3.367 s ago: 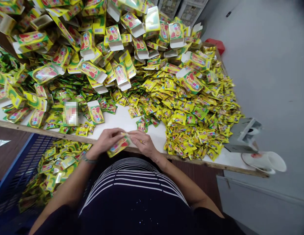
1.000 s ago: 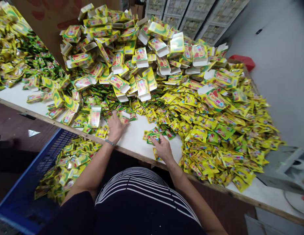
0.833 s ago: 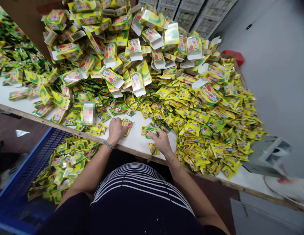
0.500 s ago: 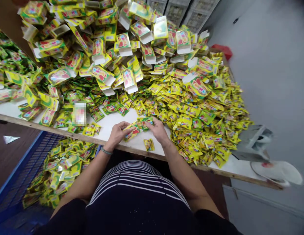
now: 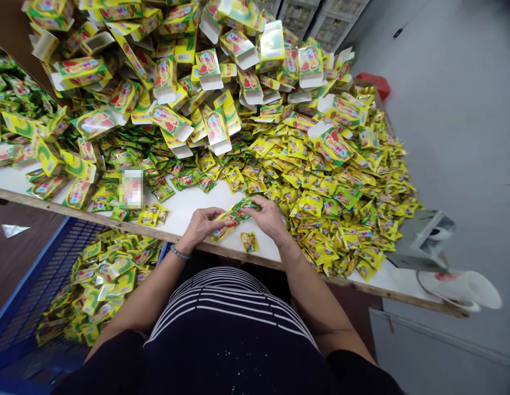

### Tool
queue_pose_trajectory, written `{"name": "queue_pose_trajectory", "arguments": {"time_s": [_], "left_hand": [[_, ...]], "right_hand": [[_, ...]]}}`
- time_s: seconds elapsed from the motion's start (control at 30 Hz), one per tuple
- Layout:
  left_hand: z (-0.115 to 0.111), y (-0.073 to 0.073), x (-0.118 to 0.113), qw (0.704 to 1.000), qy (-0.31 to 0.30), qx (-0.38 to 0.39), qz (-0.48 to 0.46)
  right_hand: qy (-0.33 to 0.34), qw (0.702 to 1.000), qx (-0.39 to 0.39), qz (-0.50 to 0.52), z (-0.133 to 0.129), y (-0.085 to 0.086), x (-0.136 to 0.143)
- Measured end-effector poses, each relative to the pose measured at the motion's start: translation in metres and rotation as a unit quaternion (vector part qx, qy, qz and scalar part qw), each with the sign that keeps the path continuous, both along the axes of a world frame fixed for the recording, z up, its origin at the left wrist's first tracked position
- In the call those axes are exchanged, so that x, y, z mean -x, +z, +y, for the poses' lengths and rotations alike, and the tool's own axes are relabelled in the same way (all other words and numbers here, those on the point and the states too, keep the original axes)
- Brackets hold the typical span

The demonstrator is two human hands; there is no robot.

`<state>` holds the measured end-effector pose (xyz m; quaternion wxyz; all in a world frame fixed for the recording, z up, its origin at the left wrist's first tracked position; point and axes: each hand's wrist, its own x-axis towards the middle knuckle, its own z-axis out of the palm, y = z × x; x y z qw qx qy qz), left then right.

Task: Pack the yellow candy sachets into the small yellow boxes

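My left hand (image 5: pixel 203 224) grips a small yellow and green box (image 5: pixel 222 227) above the white table's front part. Pinched in my right hand (image 5: pixel 265 215) is a green packet (image 5: pixel 245 205), whose near end meets the box's far right end. Whether part of the packet is inside the box, I cannot tell. Just below my right hand, a single yellow packet (image 5: pixel 249 242) lies on the table.
Open boxes (image 5: pixel 209 68) are heaped at the back, yellow packets (image 5: pixel 321 203) at the right. A blue crate (image 5: pixel 41 269) with filled boxes stands lower left. A grey device (image 5: pixel 423 238) sits at the right end of the wooden-edged table (image 5: pixel 189 203).
The green packet and the box have come closer together in line. My right hand has shifted slightly, its fingers still on the packet.
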<state>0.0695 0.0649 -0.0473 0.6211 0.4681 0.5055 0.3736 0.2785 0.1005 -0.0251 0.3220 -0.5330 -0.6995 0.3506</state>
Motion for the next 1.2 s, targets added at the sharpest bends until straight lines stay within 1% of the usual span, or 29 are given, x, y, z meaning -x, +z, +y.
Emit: {"name": "queue_pose_trajectory", "arguments": {"time_s": [0.07, 0.17, 0.23, 0.3, 0.37, 0.43, 0.5, 0.6, 0.7, 0.83, 0.93, 1.03, 1.1, 1.2], "left_hand": [[-0.002, -0.003, -0.005, 1.0, 0.011, 0.011, -0.02], [-0.006, -0.005, -0.015, 0.997, 0.011, 0.053, -0.05], [-0.009, -0.002, -0.019, 0.994, 0.005, 0.088, -0.067], [-0.01, 0.002, -0.02, 0.989, -0.005, 0.112, -0.092], [-0.009, 0.007, -0.019, 0.983, -0.034, 0.134, -0.122], [-0.008, 0.009, -0.019, 0.975, -0.058, 0.153, -0.148], [-0.008, 0.009, -0.019, 0.972, -0.059, 0.154, -0.165], [-0.008, 0.006, -0.021, 0.977, -0.041, 0.124, -0.168], [-0.006, 0.001, -0.021, 0.982, -0.044, 0.091, -0.157], [-0.005, -0.003, -0.018, 0.983, -0.073, 0.065, -0.156], [-0.005, -0.004, -0.02, 0.983, -0.059, 0.057, -0.163], [-0.004, -0.004, -0.022, 0.985, -0.041, 0.045, -0.161], [-0.003, -0.004, -0.022, 0.987, -0.046, 0.036, -0.152], [-0.002, -0.004, -0.021, 0.988, -0.052, 0.028, -0.143]], "right_hand": [[-0.016, 0.999, -0.001, 0.033, -0.003, -0.003, 0.004], [-0.076, 0.995, -0.001, 0.063, -0.009, -0.012, 0.011], [-0.114, 0.991, 0.001, 0.064, -0.013, -0.019, 0.012], [-0.127, 0.99, 0.003, 0.057, -0.015, -0.023, 0.012], [-0.124, 0.991, -0.013, 0.047, -0.016, -0.024, 0.011], [-0.109, 0.992, -0.053, 0.035, -0.017, -0.022, 0.008], [-0.079, 0.992, -0.093, 0.024, -0.018, -0.021, 0.006], [-0.05, 0.992, -0.115, 0.004, -0.02, -0.02, -0.001], [-0.051, 0.992, -0.116, -0.011, -0.021, -0.017, -0.01], [0.0, 0.993, -0.119, -0.016, -0.017, -0.009, -0.016], [0.004, 0.991, -0.13, -0.034, -0.017, -0.005, -0.012], [0.014, 0.995, -0.09, -0.031, -0.019, -0.004, -0.01], [0.018, 0.998, -0.059, -0.012, -0.02, -0.004, -0.01], [-0.001, 0.997, -0.072, -0.016, -0.022, -0.007, -0.007]]}}
